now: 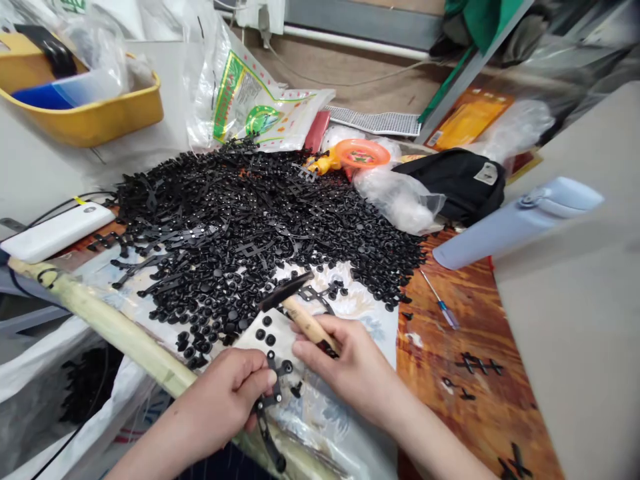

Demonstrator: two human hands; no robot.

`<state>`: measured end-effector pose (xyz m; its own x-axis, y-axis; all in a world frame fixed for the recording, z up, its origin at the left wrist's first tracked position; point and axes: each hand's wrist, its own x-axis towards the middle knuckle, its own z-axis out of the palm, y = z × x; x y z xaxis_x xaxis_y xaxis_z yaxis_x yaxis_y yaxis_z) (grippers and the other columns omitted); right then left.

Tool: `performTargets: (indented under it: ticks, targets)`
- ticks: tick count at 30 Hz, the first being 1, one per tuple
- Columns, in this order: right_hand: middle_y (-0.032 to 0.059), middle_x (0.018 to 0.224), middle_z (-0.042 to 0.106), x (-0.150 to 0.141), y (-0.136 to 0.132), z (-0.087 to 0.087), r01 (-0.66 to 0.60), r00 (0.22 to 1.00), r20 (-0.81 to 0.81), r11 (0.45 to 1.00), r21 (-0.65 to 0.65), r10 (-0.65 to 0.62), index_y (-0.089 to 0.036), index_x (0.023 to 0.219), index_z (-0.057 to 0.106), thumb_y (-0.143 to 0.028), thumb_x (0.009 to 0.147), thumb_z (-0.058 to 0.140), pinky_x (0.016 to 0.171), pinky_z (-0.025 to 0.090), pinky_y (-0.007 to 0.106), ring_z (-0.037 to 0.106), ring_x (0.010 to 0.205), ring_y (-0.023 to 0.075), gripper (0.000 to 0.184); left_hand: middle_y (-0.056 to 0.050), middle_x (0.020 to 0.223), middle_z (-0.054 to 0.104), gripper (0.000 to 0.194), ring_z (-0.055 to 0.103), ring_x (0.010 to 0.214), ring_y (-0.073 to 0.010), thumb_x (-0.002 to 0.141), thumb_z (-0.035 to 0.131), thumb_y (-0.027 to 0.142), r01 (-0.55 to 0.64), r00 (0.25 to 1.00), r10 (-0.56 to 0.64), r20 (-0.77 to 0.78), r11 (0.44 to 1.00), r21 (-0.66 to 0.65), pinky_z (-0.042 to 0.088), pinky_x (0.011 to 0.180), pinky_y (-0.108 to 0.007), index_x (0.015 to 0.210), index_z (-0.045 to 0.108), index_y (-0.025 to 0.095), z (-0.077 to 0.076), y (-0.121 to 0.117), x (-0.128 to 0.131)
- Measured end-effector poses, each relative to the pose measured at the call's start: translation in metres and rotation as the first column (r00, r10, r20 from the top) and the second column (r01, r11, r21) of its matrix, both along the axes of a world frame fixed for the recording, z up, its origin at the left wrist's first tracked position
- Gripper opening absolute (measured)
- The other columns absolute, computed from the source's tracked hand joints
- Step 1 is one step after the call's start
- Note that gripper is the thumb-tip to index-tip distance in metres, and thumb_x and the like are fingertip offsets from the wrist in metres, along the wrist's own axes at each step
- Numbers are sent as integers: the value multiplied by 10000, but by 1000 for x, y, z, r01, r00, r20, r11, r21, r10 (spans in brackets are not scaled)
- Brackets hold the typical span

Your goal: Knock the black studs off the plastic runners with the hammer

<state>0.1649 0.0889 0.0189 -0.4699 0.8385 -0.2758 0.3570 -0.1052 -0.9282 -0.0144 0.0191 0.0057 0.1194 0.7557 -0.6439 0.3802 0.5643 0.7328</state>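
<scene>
My left hand (237,393) pinches a black jointed linkage (274,399) at the front of the table, its lower end hanging toward the edge. My right hand (345,360) is wrapped round the wooden handle of a small hammer (305,319), whose dark head points up and left. Between the hands lies a pale block (283,333) with several round black caps (270,340) on it. A loose black stud (297,390) rests just right of the linkage. My left fingertips cover part of the linkage.
A wide heap of black parts (240,207) fills the back. A screwdriver (440,303) and blue-grey bottle (500,227) lie at right, with loose linkages (480,364). At left are a white power bank (60,230) and yellow basket (100,120). A pale pole (115,327) borders the front.
</scene>
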Motion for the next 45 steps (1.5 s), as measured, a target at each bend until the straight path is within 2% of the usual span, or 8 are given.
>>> performTargets:
  ticks: [3, 7, 10, 16, 22, 26, 31, 45]
  targets:
    - [-29, 658, 553, -12, 8, -6, -148, 989, -47, 976, -159, 142, -158, 781, 690, -314, 723, 732, 597, 392, 238, 491, 642, 136, 172, 58, 512, 449, 287, 480, 476, -117, 837, 509, 340, 23, 1000, -23, 1, 996, 86, 359, 429, -182, 584, 449, 218, 8, -1, 4]
    - [-61, 564, 517, -15, 11, -8, -286, 957, -141, 904, -319, 253, -151, 750, 703, -326, 697, 761, 471, 314, 188, 407, 502, 75, 193, 62, 460, 492, 219, 436, 382, -95, 798, 568, 326, -13, 997, 17, 70, 998, -58, 287, 375, -180, 619, 530, 204, 16, -9, -1]
    - [-70, 555, 514, -10, 10, -4, -225, 973, -149, 874, -431, 177, -158, 825, 694, -378, 678, 792, 368, 250, 157, 344, 420, 51, 282, 16, 542, 628, 206, 511, 405, -105, 703, 727, 353, -169, 934, 191, 303, 981, -97, 374, 423, -197, 782, 653, 178, 12, -22, -14]
    - [-96, 476, 438, -7, 6, 1, -55, 966, -244, 849, -526, -89, -159, 811, 654, -393, 661, 821, 318, 192, 136, 296, 353, 30, 324, -63, 664, 710, 737, 617, 455, -192, 372, 919, 499, -373, 657, 417, 629, 904, -209, 430, 407, -250, 1001, 669, 206, -10, -39, -5]
    - [-60, 577, 531, -17, -3, -4, -23, 978, -196, 905, -425, -67, -160, 835, 628, -468, 654, 817, 405, 300, 176, 372, 429, 62, 405, 14, 566, 650, 411, 542, 356, -84, 664, 799, 520, -550, 612, 575, 543, 803, -229, 369, 338, -148, 811, 601, 192, -6, -32, 25]
    - [-28, 672, 529, 4, -11, -9, -3, 1000, -27, 999, -33, 2, -192, 806, 565, -461, 867, 591, 586, 389, 243, 506, 625, 141, 277, 40, 429, 564, 391, 434, 271, -35, 708, 769, 497, -643, 623, 666, 410, 735, -217, 254, 268, -92, 656, 567, 166, 2, -30, 17]
    - [-25, 668, 565, 37, -38, -25, -120, 963, 261, 970, 210, 63, -247, 1083, 557, -395, 1032, 316, 544, 391, 267, 583, 584, 174, 288, 42, 451, 599, 376, 390, 238, -23, 708, 788, 466, -674, 614, 690, 382, 711, -199, 272, 239, -93, 662, 564, 168, 3, -22, 4]
    - [-13, 599, 562, 34, -52, -39, -137, 951, 301, 969, 205, 71, -211, 1092, 496, -320, 1023, 235, 482, 360, 273, 587, 493, 174, 291, 25, 466, 651, 397, 432, 237, -45, 643, 844, 423, -691, 556, 741, 375, 664, -287, 304, 202, -98, 618, 544, 163, -3, 1, 17]
